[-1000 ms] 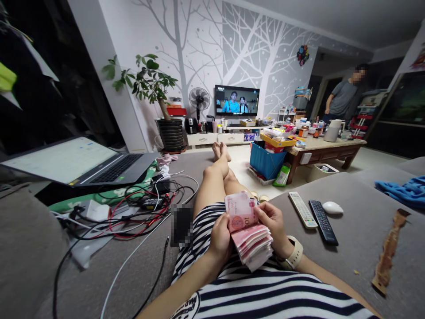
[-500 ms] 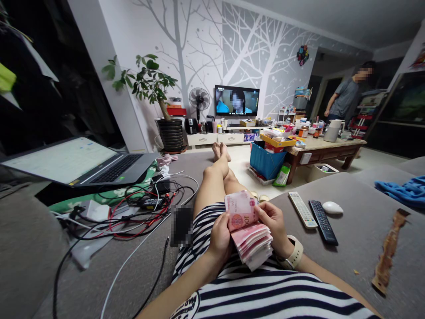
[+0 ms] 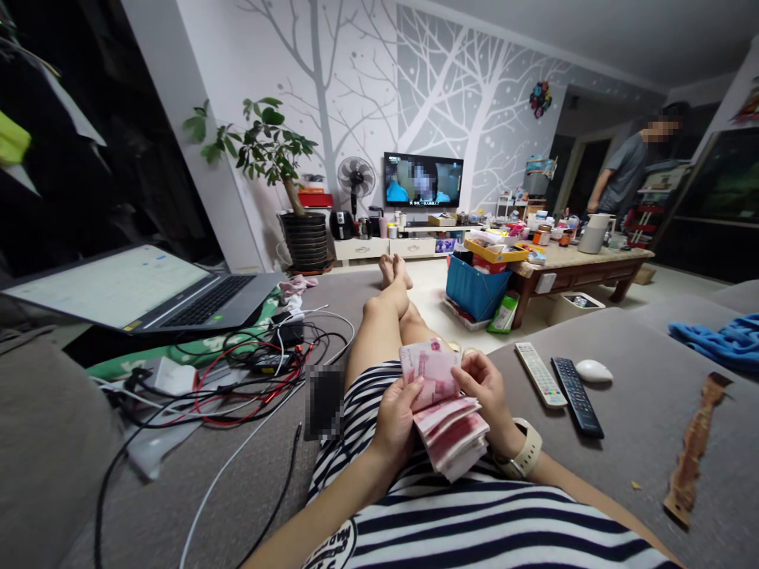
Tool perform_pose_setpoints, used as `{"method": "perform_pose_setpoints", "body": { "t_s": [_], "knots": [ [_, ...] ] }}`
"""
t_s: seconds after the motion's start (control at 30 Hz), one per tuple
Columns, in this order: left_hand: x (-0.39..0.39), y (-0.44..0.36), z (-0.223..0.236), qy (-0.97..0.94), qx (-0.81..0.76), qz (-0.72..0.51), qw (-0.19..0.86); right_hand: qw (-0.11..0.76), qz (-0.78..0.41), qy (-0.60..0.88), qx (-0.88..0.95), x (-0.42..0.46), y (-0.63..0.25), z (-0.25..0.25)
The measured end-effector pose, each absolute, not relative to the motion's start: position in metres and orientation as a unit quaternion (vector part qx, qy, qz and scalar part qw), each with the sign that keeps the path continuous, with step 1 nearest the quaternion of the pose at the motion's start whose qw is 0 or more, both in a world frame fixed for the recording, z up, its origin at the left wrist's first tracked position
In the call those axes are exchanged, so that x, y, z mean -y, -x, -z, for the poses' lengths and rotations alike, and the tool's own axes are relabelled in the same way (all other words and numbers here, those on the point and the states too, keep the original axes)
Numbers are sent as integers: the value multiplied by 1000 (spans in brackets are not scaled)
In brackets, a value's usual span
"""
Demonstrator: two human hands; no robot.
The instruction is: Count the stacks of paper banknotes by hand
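Note:
A folded stack of red and pink banknotes [image 3: 454, 435] rests over my lap, its loose ends fanned toward me. My left hand [image 3: 394, 419] is closed around the stack's left side, thumb pressed on top. Beyond the fold, some notes stand up with their printed faces toward me. My right hand [image 3: 487, 391] pinches the right edge of an upright note [image 3: 432, 375] between thumb and fingers. A pale watch [image 3: 526, 449] is on my right wrist. Striped cloth [image 3: 474, 525] covers my lap beneath the notes.
Right of me on the grey sofa lie a white remote [image 3: 541, 375], a black remote [image 3: 577, 397], a white mouse [image 3: 594, 371] and a brown strip [image 3: 695, 450]. Tangled cables [image 3: 261, 363] and a laptop [image 3: 207, 300] are at left. A person [image 3: 622, 178] stands beyond the coffee table [image 3: 628, 257].
The upright notes show a different printed face, and my right fingers have shifted slightly on their edge. The person in the background leans a little further right.

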State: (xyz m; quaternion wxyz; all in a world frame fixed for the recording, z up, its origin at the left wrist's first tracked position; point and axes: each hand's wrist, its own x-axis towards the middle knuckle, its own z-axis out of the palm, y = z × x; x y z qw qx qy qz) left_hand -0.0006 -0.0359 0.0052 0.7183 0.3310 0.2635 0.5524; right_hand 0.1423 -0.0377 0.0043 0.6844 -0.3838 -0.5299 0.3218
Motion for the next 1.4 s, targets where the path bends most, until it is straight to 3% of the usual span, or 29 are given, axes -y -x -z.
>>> {"method": "perform_pose_setpoints", "body": {
  "t_s": [1.4],
  "knots": [
    [19, 0, 22, -357, -319, -602, 639, 674, -355, 388, 519, 45, -140, -5]
  ]
}}
